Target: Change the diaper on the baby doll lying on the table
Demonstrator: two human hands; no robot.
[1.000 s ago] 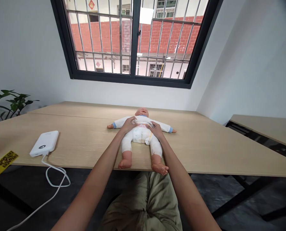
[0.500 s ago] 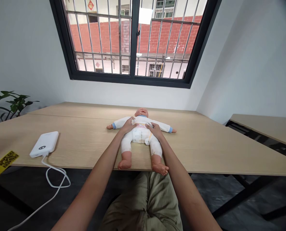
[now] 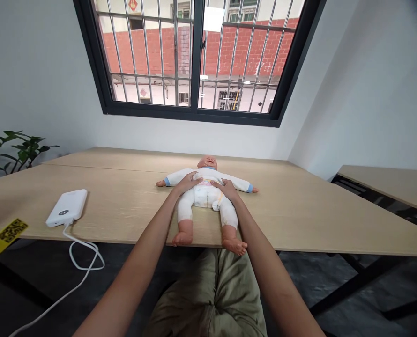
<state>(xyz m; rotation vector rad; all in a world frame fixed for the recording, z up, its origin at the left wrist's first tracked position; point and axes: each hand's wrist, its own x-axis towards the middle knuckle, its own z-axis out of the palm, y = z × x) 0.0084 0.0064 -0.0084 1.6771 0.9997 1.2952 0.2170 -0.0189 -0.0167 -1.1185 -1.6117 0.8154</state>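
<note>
A baby doll (image 3: 194,177) in a white top with blue cuffs lies on its back on the wooden table (image 3: 300,210), arms spread and feet at the front edge. Around its hips is a white diaper (image 3: 204,196) with a coloured print at the waist. My left hand (image 3: 188,182) rests on the left side of the doll's waist, fingers at the top of the diaper. On the other side, my right hand (image 3: 227,188) touches the waist near a loose-looking diaper tab. Whether the fingers pinch the diaper edge is too small to tell.
A white power bank (image 3: 67,208) with a white cable (image 3: 75,289) lies at the left, the cable hanging over the front edge. A yellow tag (image 3: 5,239) is at far left. Behind are a plant (image 3: 26,152) and a barred window (image 3: 193,61).
The view has shifted very slightly. My left fingers lie a little flatter at the doll's waist; my right hand stays nearly in place.
</note>
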